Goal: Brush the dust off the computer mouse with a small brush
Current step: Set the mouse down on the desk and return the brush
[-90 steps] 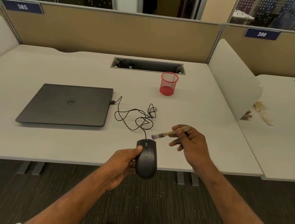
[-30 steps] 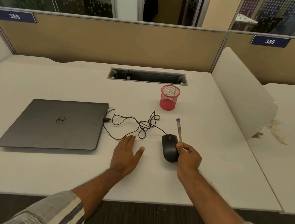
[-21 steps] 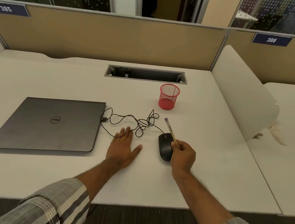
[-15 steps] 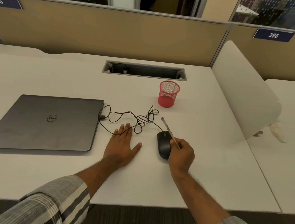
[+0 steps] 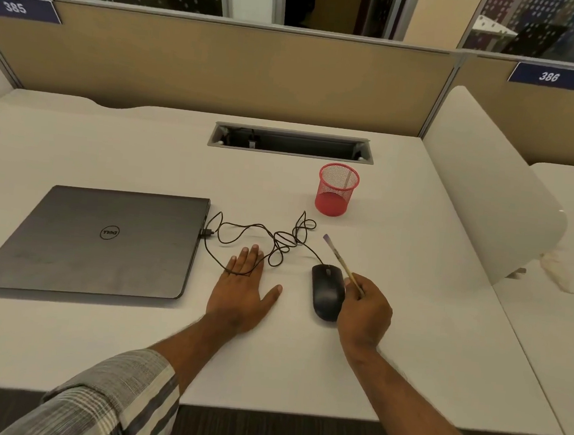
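The black wired mouse (image 5: 325, 290) lies flat on the white desk (image 5: 146, 158), its tangled cable (image 5: 260, 239) running left to the laptop. My right hand (image 5: 364, 312) rests beside the mouse's right edge, shut on the small brush (image 5: 339, 260). The brush has a wooden handle and points up and away, its purple bristle tip above the desk behind the mouse. My left hand (image 5: 244, 287) lies flat on the desk left of the mouse, palm down, fingers spread, fingertips touching the cable.
A closed grey laptop (image 5: 98, 240) lies at the left. A red mesh pen cup (image 5: 336, 193) stands behind the mouse. A cable tray slot (image 5: 289, 142) is cut in the desk's back. A white divider panel (image 5: 485, 205) bounds the right side.
Three seconds ago my left hand held the mouse in the air; now the mouse lies on the desk and that hand is flat. The brush has tilted from upright to leaning left.
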